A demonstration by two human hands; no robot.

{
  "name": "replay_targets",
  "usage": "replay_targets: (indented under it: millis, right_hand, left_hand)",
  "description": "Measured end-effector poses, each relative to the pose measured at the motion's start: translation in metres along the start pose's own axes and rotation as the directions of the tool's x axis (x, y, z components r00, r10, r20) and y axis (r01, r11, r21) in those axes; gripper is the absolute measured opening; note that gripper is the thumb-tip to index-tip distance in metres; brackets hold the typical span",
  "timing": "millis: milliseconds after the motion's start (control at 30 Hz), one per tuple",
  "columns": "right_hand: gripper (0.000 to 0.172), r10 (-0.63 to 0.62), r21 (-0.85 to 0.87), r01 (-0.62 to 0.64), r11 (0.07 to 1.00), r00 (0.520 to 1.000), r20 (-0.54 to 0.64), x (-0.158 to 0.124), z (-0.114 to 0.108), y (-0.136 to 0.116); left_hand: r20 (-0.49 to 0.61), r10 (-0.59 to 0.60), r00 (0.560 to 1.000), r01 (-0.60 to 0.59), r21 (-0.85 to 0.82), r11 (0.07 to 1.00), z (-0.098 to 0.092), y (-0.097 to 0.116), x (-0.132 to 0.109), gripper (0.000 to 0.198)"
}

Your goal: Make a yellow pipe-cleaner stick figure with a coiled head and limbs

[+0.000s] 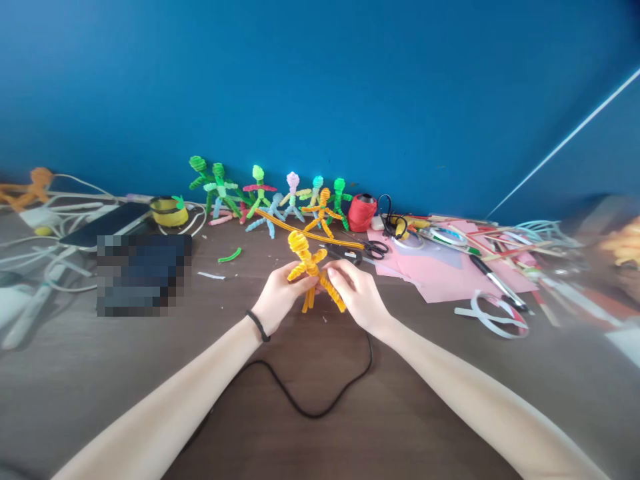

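Seen from above and behind, two bare forearms reach forward over a brown surface (310,440). The left hand (280,297), with a dark band at its wrist, has its fingers curled and pinches the arm and middle of a small yellow-orange pipe cleaner figure (310,270). The right hand (357,290) is also curled, its thumb and fingertips pressed on the figure's other side near one leg. The figure stands upright between the two hands, just above the surface, its coiled head on top and its legs pointing down. Just behind the hands lie black-handled scissors (373,248) and a long orange pipe cleaner (310,235). Further back, against the wall, a row of finished pipe cleaner figures (270,197) in green, pink, blue, lilac and orange stands or leans. To their right sits a red spool of cord (361,212). Sheets of pink paper (440,277) lie to the right, strewn with pens, strips and white paper loops. A black cable (310,410) curves across the surface below the hands. To the left are a yellow roll of tape (170,212), a short green pipe cleaner scrap (230,255), white cables (65,267) and a blurred-out dark patch. Nothing lies between the hands and the figure. The wall (320,87) behind is deep blue.
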State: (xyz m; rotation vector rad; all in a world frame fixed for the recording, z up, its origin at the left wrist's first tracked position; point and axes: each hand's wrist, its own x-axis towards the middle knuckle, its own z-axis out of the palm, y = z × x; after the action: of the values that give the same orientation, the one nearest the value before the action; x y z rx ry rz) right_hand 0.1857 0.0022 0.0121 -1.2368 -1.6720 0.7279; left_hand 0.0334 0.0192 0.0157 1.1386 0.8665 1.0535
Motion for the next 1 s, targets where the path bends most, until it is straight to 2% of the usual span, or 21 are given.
replay_targets:
  millis: [167,267,400,500,633,800,1000]
  right_hand:
    - [0.019,0.044,0.170,-0.067,0.983,0.990,0.136,0.003,0.001,0.009]
    - [0.019,0.052,0.234,-0.085,0.968,0.988,0.143,0.003,0.002,0.012]
    - [0.016,0.023,0.187,-0.038,0.982,0.996,0.082,0.002,0.001,0.009]
    - [0.013,0.004,0.119,-0.011,0.993,0.998,0.058,0.002,0.001,0.007]
    - [0.015,-0.003,0.078,0.000,0.997,0.999,0.040,0.002,-0.001,0.007]
    - [0.017,0.039,0.171,-0.057,0.984,0.993,0.108,0.003,-0.003,0.012]
    - [0.010,0.036,0.184,-0.072,0.980,0.981,0.191,0.000,0.004,0.015]
  left_hand:
    - [0.010,-0.016,1.000,0.018,-0.130,0.991,0.001,0.000,0.001,0.021]
    - [0.053,-0.017,0.998,0.028,-0.202,0.979,0.001,-0.001,0.001,0.018]
    - [0.109,-0.045,0.993,0.070,-0.233,0.970,-0.002,-0.001,0.003,0.025]
    - [0.096,-0.081,0.992,0.100,-0.211,0.972,-0.005,0.000,0.005,0.027]
    - [0.069,-0.060,0.996,0.069,-0.138,0.988,-0.005,0.002,0.005,0.027]
    - [0.016,-0.033,0.999,0.034,-0.049,0.998,-0.004,0.003,0.004,0.017]
    - [0.038,-0.032,0.999,0.038,-0.167,0.985,-0.001,0.004,0.001,0.017]
